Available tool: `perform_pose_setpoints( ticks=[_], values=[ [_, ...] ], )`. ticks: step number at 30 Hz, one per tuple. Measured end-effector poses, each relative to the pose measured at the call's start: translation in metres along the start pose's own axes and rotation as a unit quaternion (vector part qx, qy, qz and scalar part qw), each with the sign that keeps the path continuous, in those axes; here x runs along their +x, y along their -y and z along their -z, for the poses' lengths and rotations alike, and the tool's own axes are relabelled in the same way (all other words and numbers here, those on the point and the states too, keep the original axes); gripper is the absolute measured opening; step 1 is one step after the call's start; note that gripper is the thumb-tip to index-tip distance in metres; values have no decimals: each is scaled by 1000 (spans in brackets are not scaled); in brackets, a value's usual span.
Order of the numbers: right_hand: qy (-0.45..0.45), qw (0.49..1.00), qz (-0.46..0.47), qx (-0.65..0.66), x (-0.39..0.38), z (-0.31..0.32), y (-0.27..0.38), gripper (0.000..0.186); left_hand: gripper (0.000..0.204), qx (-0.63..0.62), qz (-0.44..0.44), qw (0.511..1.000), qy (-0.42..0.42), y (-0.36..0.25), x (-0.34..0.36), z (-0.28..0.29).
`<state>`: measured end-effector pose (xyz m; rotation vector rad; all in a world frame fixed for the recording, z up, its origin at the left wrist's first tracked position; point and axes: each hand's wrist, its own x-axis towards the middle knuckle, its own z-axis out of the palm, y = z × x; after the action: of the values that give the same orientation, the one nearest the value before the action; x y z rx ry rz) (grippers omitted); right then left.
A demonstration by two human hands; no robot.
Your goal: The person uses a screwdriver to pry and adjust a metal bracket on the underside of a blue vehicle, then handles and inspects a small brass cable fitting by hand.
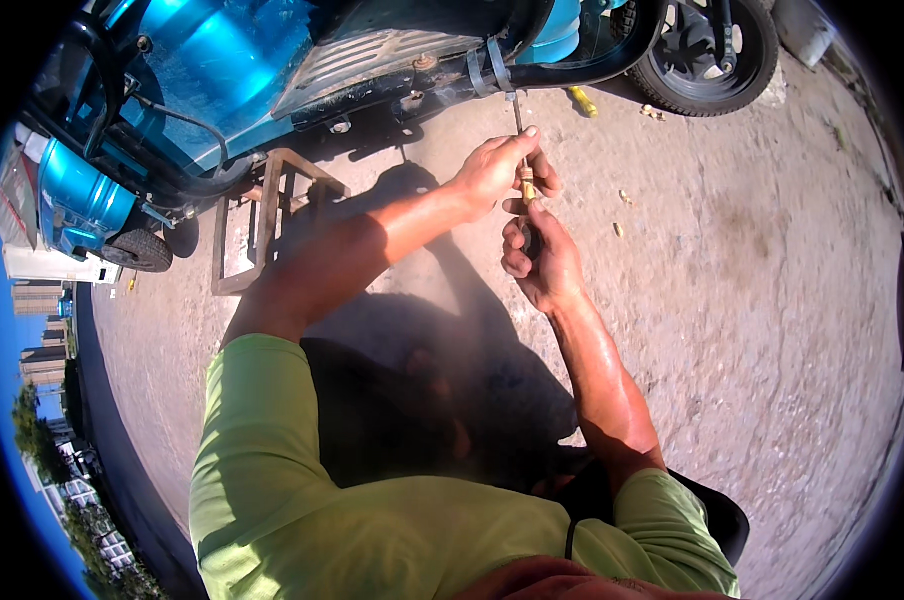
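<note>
Dusty ground [752, 300]; both hands' grip closed on a screwdriver [524, 170], its tip hidden.

We see a blue vehicle [222, 70] above, its black wheel [707, 50] at right, a rusty metal frame [267, 215] on sandy ground [752, 280].

Slim screwdriver [521, 150], yellow-handled, upright, metal tip up against the black frame tube's clamp [492, 68].
</note>
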<state>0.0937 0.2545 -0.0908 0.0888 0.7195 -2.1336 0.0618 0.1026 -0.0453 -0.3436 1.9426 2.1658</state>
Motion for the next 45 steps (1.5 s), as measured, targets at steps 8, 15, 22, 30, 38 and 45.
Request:
perform_pose_setpoints(
  ticks=[8,15,22,30,38,45],
  values=[
    [42,994,-56,82,0,-4,2,36,49,-10,14,1000,3,-1,-1,1],
    [-104,956,82,-260,-1,-16,2,29,49,-6,-15,1000,19,5,5,3],
    [-73,988,5,-138,-4,-18,14,32,45,3,-1,999,32,3,3,8],
    [-46,994,-7,-102,-5,-9,26,34,33,-142,5,990,11,-2,-36,111],
    [-52,991,-14,-122,-2,-10,21,34,48,-289,-108,947,-88,-20,-36,151],
    [-59,990,-12,-126,-1,-10,18,37,48,-350,-87,930,-66,-24,-30,128]
  ],
)
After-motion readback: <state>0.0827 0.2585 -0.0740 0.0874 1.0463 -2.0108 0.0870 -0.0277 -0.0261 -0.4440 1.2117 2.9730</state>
